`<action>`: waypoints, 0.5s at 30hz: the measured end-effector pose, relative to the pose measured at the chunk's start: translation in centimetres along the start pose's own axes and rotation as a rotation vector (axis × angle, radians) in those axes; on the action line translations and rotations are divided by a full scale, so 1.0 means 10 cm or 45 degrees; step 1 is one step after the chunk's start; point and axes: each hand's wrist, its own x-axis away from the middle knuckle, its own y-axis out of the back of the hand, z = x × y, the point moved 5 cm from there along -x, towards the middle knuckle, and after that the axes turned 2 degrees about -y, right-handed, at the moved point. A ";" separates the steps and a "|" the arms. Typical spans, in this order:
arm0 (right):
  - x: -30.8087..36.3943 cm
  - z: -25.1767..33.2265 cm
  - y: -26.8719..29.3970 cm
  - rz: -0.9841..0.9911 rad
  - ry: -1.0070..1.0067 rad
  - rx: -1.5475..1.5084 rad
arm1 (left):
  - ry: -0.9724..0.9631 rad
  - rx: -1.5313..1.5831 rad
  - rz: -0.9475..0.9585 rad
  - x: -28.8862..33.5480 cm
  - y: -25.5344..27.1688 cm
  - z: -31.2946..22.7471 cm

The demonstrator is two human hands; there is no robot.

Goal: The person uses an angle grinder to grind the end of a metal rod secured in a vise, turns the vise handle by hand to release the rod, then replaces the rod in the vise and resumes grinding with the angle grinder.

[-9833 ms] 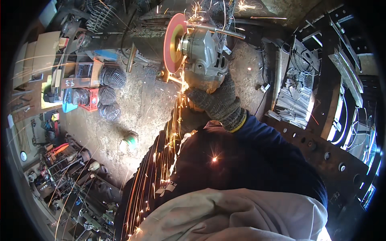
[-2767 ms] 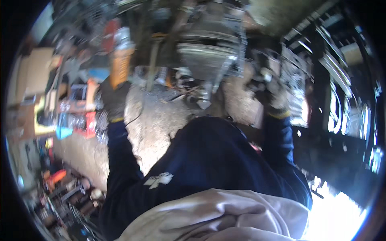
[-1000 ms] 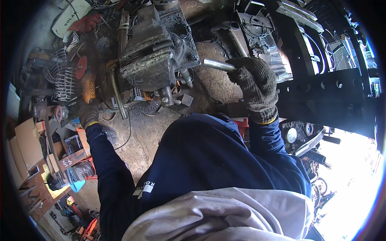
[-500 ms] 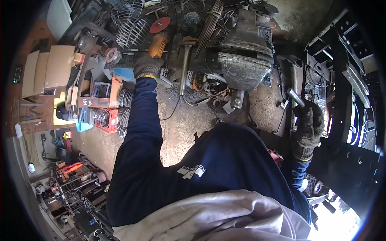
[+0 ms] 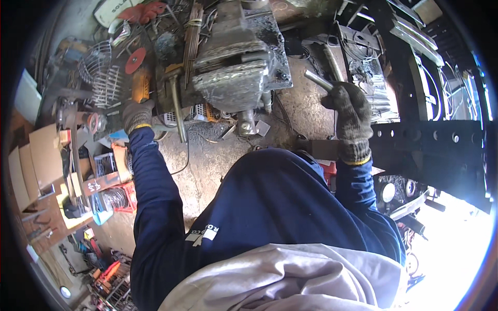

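I am wearing two knitted gloves and holding one thing in each. My left hand (image 5: 138, 115) is gripping the rear of one orange grinder (image 5: 140, 87), which is lying by the front edge of the dark workbench (image 5: 162, 96), toward its left, with one red disc (image 5: 135, 60). My right hand (image 5: 354, 116) is closing round one metal bar (image 5: 317, 80) beyond the bench's right edge, well apart from the one vise (image 5: 233, 83). Between grinder and vise, one T-shaped steel piece (image 5: 178, 103) is jutting past the front edge.

Ten seconds ago the grinder was throwing sparks close before me; now it is resting off to my left. Since half a second ago, I am holding the bar farther forward.

My left fingertips are hiding from view, and the bar's near end is disappearing inside my right glove. Thin rods (image 5: 193, 41) are bunching too tightly to count, and glare is washing out the lower right.
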 end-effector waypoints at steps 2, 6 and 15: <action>-0.05 -0.19 0.00 -0.065 -0.143 -0.068 | 0.016 0.014 0.012 0.07 0.09 -0.09; -0.12 -0.51 0.00 -0.035 -0.260 -0.156 | 0.046 -0.077 0.061 0.08 0.13 -0.12; -0.27 -0.78 -0.15 0.015 -0.378 -0.222 | 0.045 -0.101 0.098 0.11 0.14 -0.18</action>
